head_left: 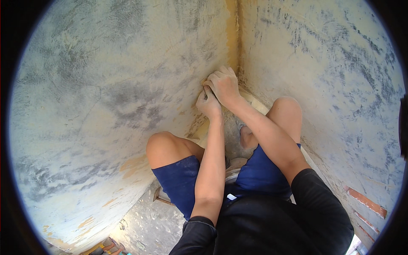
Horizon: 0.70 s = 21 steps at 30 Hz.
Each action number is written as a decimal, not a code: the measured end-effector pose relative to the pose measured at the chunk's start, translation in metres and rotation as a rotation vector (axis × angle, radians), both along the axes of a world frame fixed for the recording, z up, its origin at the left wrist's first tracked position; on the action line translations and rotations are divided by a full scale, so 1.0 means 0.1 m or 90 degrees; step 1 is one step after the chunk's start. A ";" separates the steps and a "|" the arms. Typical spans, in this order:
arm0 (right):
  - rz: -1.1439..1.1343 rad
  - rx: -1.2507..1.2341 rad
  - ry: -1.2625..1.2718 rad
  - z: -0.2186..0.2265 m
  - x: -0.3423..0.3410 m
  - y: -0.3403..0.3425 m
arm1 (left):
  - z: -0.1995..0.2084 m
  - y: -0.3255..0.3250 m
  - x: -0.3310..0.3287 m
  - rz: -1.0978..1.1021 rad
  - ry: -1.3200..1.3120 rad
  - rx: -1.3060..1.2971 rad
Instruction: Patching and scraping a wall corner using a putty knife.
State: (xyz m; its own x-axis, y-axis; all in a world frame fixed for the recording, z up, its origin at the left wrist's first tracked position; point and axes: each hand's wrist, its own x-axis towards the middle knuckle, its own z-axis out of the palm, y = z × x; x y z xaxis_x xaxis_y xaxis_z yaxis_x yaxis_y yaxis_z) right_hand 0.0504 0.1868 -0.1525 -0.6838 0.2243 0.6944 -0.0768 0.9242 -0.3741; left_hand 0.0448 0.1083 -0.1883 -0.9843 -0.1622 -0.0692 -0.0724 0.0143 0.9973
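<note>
Both of my hands, dusty with pale powder, are close together against the left wall [127, 85], low down near the corner. My left hand [208, 104] is closed, its thumb and fingers curled together toward the wall. Just above it and to the right, my right hand [224, 86] bends its fingers against the same surface. Whatever the fingers hold, if anything, is hidden; only a dark gap shows between the two hands. The left wall is whitish with grey scuffs, and bare yellow-brown patches show around the hands.
The right wall [327, 76] meets the left one at a yellow-brown corner strip [233, 34]. Exposed red brick [366, 202] shows low on the right. My bent knees stand either side of my arms. A wooden piece [162, 197] lies on the grey floor [153, 229] by my left leg.
</note>
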 end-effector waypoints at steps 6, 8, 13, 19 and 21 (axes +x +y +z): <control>-0.023 -0.015 0.022 0.14 0.05 0.02 | 0.22 0.01 0.02 -0.017 -0.003 -0.088; -0.032 -0.012 0.020 -0.01 -0.01 0.03 | 0.09 0.02 0.01 -0.017 -0.010 -0.034; -0.030 -0.046 0.029 0.09 0.03 -0.02 | 0.10 0.01 0.03 0.005 0.018 -0.038; -0.045 -0.037 -0.033 0.03 0.02 -0.03 | 0.01 -0.10 0.02 -0.006 0.014 -0.115; -0.042 -0.071 -0.138 0.04 0.04 -0.03 | 0.06 -0.16 0.08 -0.040 -0.032 -0.109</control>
